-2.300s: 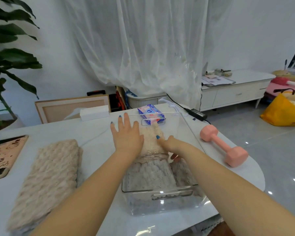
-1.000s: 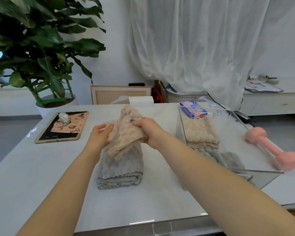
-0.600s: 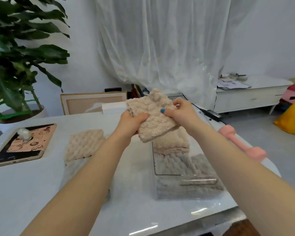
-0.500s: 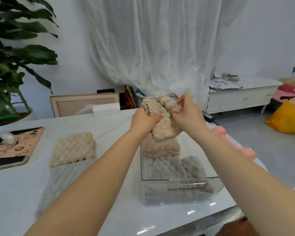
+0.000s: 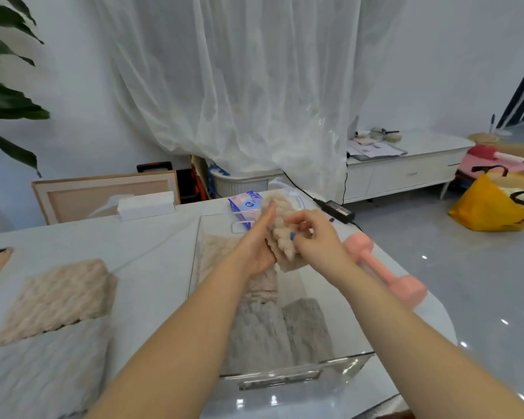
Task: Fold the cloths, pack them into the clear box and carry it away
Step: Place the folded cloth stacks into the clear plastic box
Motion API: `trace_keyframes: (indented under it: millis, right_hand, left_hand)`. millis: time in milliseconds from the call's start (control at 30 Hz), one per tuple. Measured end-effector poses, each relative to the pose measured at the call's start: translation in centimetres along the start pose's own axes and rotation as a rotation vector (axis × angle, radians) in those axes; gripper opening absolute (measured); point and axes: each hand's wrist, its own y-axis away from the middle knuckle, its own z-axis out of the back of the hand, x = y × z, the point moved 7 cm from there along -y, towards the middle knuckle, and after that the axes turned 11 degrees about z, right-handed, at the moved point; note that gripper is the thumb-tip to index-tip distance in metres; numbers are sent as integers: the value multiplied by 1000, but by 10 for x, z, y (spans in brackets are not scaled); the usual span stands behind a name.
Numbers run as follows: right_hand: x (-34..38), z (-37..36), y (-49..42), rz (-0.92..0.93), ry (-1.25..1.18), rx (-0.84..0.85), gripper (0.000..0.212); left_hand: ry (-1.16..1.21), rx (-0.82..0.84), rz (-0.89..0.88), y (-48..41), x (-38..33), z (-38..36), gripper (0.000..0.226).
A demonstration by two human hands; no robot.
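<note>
A folded beige cloth (image 5: 282,234) stands on edge above the far part of the clear box (image 5: 285,378). My left hand (image 5: 259,246) lies flat against its left side with straight fingers. My right hand (image 5: 313,237) pinches its right side with curled fingers. Inside the box lie a beige cloth (image 5: 221,252) at the far end and two grey cloths (image 5: 273,331) nearer me. On the table to the left, a beige cloth (image 5: 58,297) rests on a grey cloth (image 5: 43,367).
A pink dumbbell (image 5: 387,273) lies right of the box near the table edge. A wipes packet (image 5: 245,204), a white tissue box (image 5: 146,204) and a power adapter (image 5: 336,207) sit at the far side. A yellow bag (image 5: 496,204) stands on the floor to the right.
Both hands lifted the beige cloth from the left pile, carried it right and lowered it to the far part of the box. The left hand now lies flat against it.
</note>
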Motion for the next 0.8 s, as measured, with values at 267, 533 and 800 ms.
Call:
trace_keyframes:
  millis: [267, 533, 800]
  right_hand:
    - [-19, -17, 6, 14, -47, 78, 52]
    - [-30, -42, 15, -189, 519, 373, 12]
    - [-66, -71, 35, -340, 822, 750, 42]
  left_hand:
    - [-69, -201, -117, -7, -16, 23, 20]
    - [-1272, -627, -402, -3, -21, 31, 15]
    - [-1840, -665, 48, -13, 20, 72, 64]
